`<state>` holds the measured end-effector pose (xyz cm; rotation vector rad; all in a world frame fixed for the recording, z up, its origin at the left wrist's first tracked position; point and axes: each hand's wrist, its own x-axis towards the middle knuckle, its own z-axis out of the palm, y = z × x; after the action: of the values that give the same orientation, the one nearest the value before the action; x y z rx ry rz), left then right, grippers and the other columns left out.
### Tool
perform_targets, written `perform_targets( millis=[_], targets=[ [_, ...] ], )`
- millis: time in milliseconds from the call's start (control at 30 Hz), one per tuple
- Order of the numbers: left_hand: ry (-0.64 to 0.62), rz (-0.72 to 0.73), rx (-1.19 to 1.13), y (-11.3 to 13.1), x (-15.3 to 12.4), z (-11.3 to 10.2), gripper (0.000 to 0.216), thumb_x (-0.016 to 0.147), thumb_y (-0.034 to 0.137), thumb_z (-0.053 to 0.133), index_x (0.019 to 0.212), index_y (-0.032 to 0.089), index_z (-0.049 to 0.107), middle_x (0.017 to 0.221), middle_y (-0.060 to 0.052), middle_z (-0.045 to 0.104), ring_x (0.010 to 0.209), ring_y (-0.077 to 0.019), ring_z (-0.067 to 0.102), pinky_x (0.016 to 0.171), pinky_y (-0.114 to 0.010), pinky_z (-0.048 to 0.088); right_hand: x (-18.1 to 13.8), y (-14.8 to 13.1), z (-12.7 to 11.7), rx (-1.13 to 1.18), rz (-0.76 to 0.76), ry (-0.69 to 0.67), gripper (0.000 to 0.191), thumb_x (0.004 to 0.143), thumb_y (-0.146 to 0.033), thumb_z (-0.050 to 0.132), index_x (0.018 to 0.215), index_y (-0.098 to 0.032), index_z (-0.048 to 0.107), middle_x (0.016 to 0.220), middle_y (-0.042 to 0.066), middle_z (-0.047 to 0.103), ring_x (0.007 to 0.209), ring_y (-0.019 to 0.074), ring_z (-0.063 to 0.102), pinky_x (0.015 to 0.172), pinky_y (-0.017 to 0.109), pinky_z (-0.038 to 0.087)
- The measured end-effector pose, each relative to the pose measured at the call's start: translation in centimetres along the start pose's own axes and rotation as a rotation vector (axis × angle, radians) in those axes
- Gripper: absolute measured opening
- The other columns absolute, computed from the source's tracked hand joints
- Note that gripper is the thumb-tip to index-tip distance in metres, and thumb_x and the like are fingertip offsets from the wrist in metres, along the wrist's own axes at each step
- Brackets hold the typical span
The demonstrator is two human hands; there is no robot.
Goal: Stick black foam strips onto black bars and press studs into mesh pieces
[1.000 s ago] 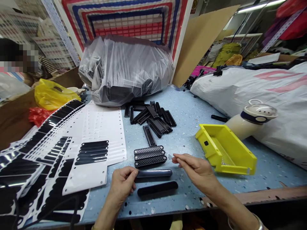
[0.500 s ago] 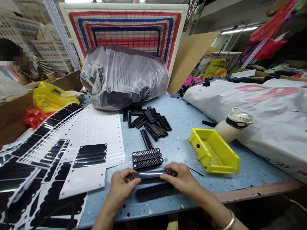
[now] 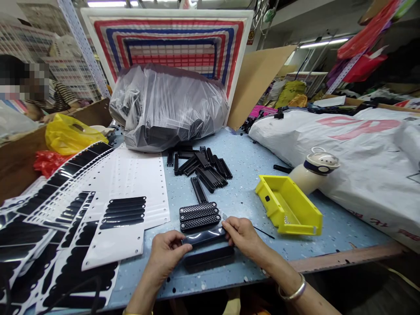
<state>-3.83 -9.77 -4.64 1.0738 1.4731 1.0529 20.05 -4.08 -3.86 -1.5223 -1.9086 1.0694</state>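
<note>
My left hand pinches the left end of a glossy black bar near the table's front edge. My right hand grips the same bar at its right end. Just below it lies a second, matt black bar flat on the table. Right behind my hands sit three black perforated strips side by side. A loose heap of black ribbed parts lies farther back. White sheets with black oblong stickers lie to the left.
A yellow plastic bin stands to the right, with a white bottle behind it. A clear bag of black parts stands at the back. A large white sack fills the right side. Another person sits at far left.
My right hand came in from beside the yellow bin and took the right end of the glossy bar. Both hands now hold it, lifted slightly toward the perforated strips.
</note>
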Motion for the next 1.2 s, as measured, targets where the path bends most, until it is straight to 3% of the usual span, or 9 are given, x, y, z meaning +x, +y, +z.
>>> perform_targets(
  millis=[100,367,700,833,900,967,1067,1133,1200],
  targets=[
    [0.009,0.023,0.011,-0.1,0.0,0.0,0.02,0.054,0.032,0.074,0.062,0.014,0.071,0.045,0.005,0.05,0.044,-0.0097,0.04,0.046,-0.022,0.03,-0.2,-0.3,-0.5,-0.018,0.019,0.014,0.048,0.089,-0.058,0.029,0.063,-0.023,0.05,0.049,0.0,0.054,0.046,0.0162,0.055,0.048,0.027,0.042],
    [0.065,0.134,0.212,-0.1,-0.2,0.8,0.028,0.064,0.044,0.064,0.057,0.017,0.067,0.047,0.004,0.045,0.048,-0.0127,0.041,0.051,-0.025,0.031,0.1,-3.4,1.4,-0.595,-0.043,0.068,0.043,0.078,-0.063,0.061,0.072,-0.02,0.059,0.073,0.011,0.068,0.073,0.0284,0.065,0.065,0.033,0.042],
    [0.084,0.181,0.261,-0.3,0.1,1.0,0.026,0.069,0.04,0.059,0.055,0.02,0.065,0.048,0.002,0.052,0.052,-0.0149,0.049,0.054,-0.025,0.034,1.0,-0.2,0.8,-0.526,-0.162,0.02,0.041,0.092,-0.035,0.029,0.064,-0.022,0.056,0.066,0.006,0.069,0.064,0.0199,0.064,0.061,0.029,0.043],
    [0.016,0.145,0.149,-0.1,-0.3,0.6,0.034,0.079,0.041,0.053,0.058,0.018,0.066,0.043,0.002,0.05,0.041,-0.0141,0.049,0.045,-0.024,0.035,0.2,-0.3,0.0,-0.508,-0.217,0.033,0.041,0.091,-0.038,0.029,0.066,-0.023,0.058,0.067,0.006,0.07,0.065,0.0224,0.066,0.063,0.031,0.045],
    [0.042,0.162,0.16,0.1,-0.9,-0.6,0.034,0.083,0.039,0.05,0.072,0.016,0.073,0.045,0.001,0.055,0.038,-0.0152,0.052,0.044,-0.025,0.038,-0.2,0.0,-1.0,-0.495,-0.237,0.07,0.043,0.092,-0.041,0.028,0.07,-0.024,0.061,0.068,0.008,0.071,0.066,0.0255,0.067,0.063,0.034,0.046],
    [0.152,0.297,0.268,0.2,-1.7,-3.0,0.03,0.084,0.033,0.052,0.091,0.015,0.076,0.058,-0.004,0.068,0.05,-0.0184,0.062,0.052,-0.027,0.047,-0.1,1.0,-2.3,-0.504,-0.216,0.196,0.042,0.09,-0.047,0.032,0.072,-0.026,0.063,0.062,0.009,0.07,0.061,0.0294,0.067,0.058,0.037,0.047],
    [0.348,0.547,0.618,0.1,-3.6,-8.3,0.036,0.077,0.022,0.061,0.111,0.019,0.073,0.103,-0.014,0.075,0.096,-0.0301,0.069,0.084,-0.04,0.053,1.0,2.6,-3.7,-0.445,-0.254,0.295,0.036,0.084,-0.052,0.044,0.076,-0.028,0.069,0.067,0.008,0.074,0.063,0.0304,0.07,0.058,0.038,0.051],
    [0.365,0.535,0.895,-0.3,-4.8,-12.0,0.057,0.068,0.016,0.068,0.125,0.022,0.066,0.133,-0.015,0.063,0.128,-0.0407,0.051,0.101,-0.056,0.042,1.7,2.6,-3.4,-0.403,-0.312,0.292,0.034,0.082,-0.053,0.05,0.081,-0.027,0.072,0.072,0.009,0.076,0.064,0.0295,0.071,0.058,0.037,0.054],
    [0.315,0.377,1.103,-0.8,-5.6,-14.7,0.065,0.063,0.011,0.071,0.126,0.022,0.065,0.144,-0.015,0.053,0.136,-0.0467,0.038,0.103,-0.065,0.036,1.9,1.2,-2.0,-0.357,-0.394,0.251,0.031,0.082,-0.051,0.053,0.083,-0.027,0.073,0.076,0.009,0.077,0.066,0.0282,0.072,0.062,0.036,0.056]
  ],
)
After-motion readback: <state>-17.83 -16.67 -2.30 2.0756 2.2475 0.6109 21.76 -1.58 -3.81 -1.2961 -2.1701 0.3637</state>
